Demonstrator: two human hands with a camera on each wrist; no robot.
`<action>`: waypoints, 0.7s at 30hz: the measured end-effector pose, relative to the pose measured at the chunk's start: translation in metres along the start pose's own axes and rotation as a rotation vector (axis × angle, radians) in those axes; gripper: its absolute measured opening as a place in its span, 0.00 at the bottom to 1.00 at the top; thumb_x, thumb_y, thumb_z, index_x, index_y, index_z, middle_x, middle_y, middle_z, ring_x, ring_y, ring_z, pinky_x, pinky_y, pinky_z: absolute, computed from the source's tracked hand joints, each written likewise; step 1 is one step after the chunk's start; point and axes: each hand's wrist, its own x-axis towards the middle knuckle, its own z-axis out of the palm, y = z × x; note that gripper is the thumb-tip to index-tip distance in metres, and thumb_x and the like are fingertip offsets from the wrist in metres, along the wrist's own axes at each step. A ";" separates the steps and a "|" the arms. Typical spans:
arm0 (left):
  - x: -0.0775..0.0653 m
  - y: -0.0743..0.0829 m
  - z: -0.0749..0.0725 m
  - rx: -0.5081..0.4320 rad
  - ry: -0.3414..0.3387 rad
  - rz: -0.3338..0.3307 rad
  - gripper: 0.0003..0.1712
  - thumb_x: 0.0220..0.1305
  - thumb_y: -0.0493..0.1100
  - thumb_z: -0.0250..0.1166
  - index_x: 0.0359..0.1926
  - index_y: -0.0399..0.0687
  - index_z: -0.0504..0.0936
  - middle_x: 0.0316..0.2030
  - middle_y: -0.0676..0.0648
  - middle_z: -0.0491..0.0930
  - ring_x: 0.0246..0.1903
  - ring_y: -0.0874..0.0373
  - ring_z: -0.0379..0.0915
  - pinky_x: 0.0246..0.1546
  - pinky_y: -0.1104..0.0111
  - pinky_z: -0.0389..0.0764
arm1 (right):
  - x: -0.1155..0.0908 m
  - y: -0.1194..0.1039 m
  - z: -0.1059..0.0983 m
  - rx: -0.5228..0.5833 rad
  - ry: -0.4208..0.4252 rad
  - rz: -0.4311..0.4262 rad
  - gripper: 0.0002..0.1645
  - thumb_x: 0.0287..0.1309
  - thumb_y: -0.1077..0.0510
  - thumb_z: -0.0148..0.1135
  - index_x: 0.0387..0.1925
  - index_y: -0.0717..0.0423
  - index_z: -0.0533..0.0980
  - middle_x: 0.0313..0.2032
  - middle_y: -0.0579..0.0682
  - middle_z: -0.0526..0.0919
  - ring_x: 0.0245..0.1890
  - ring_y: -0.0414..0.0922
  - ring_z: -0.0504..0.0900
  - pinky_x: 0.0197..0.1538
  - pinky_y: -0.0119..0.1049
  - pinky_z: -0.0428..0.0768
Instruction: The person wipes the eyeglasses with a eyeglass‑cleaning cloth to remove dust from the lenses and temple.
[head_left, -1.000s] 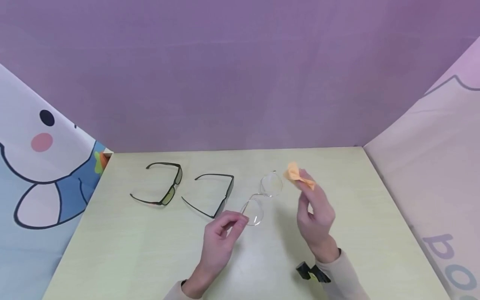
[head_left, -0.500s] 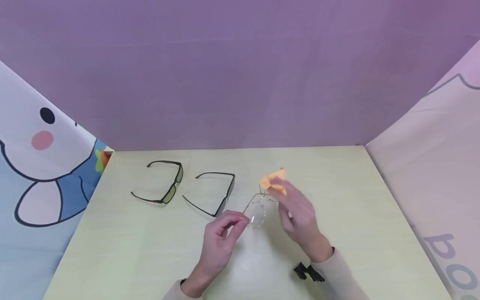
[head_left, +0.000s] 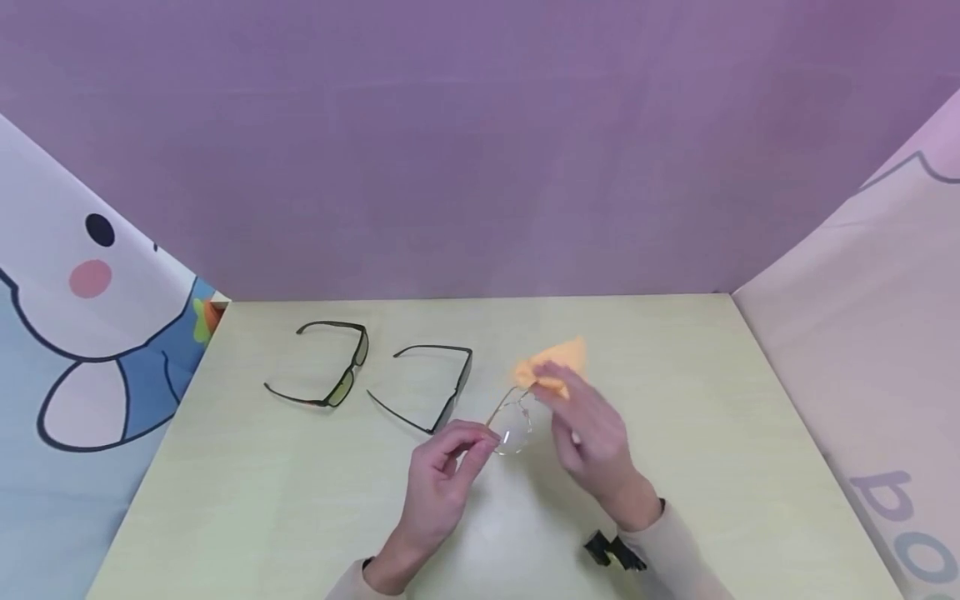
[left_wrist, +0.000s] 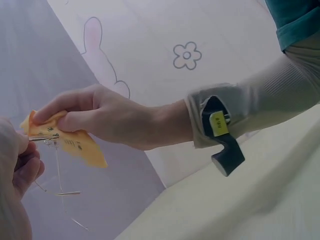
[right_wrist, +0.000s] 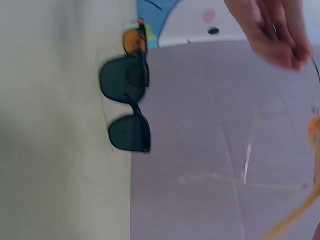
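My left hand (head_left: 448, 475) pinches the thin-framed clear glasses (head_left: 514, 429) near one end of the frame, holding them above the table. In my right hand (head_left: 596, 442) an orange cloth (head_left: 561, 360) is gripped between thumb and fingers, folded over the far lens, which it hides in the head view. The left wrist view shows the cloth (left_wrist: 82, 145) with printed marks, pressed around the rim beside my left fingertips. The right wrist view catches only a blurred edge of the cloth (right_wrist: 295, 217) and my left hand (right_wrist: 272, 37) at the top.
Two pairs of dark-framed glasses lie unfolded on the pale table (head_left: 300, 517): one pair with yellowish lenses (head_left: 341, 387) at left, and a black pair (head_left: 456, 383) just beside the left hand. A purple wall (head_left: 480, 167) stands behind, with printed cloth panels at both sides.
My right hand has moved left with the orange cloth, from beside the glasses onto the far lens. The left hand keeps its pinch in nearly the same spot.
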 end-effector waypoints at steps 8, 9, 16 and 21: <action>0.001 0.001 -0.001 0.014 0.010 -0.005 0.08 0.66 0.19 0.60 0.39 0.28 0.83 0.37 0.32 0.82 0.44 0.58 0.81 0.51 0.72 0.84 | -0.004 -0.002 0.002 0.035 0.011 0.001 0.17 0.56 0.76 0.48 0.40 0.74 0.83 0.48 0.70 0.86 0.59 0.56 0.84 0.67 0.43 0.78; 0.001 0.001 -0.002 0.021 0.010 -0.007 0.08 0.65 0.19 0.60 0.39 0.28 0.83 0.37 0.32 0.82 0.44 0.58 0.81 0.51 0.72 0.84 | -0.004 -0.005 0.003 0.040 0.002 -0.030 0.17 0.57 0.76 0.48 0.39 0.73 0.83 0.47 0.69 0.86 0.58 0.56 0.84 0.67 0.44 0.78; 0.000 0.002 -0.001 0.003 0.008 -0.022 0.05 0.68 0.21 0.60 0.40 0.26 0.82 0.37 0.30 0.81 0.44 0.61 0.80 0.51 0.71 0.85 | -0.002 -0.001 0.002 0.013 0.013 -0.009 0.17 0.59 0.76 0.48 0.42 0.73 0.82 0.46 0.70 0.86 0.54 0.58 0.85 0.65 0.41 0.80; 0.001 0.003 -0.001 -0.010 0.006 -0.014 0.06 0.66 0.20 0.59 0.39 0.26 0.82 0.37 0.29 0.80 0.44 0.59 0.81 0.52 0.71 0.84 | -0.001 0.003 -0.002 -0.026 0.046 0.113 0.15 0.65 0.73 0.49 0.42 0.74 0.83 0.46 0.70 0.86 0.56 0.56 0.85 0.66 0.41 0.79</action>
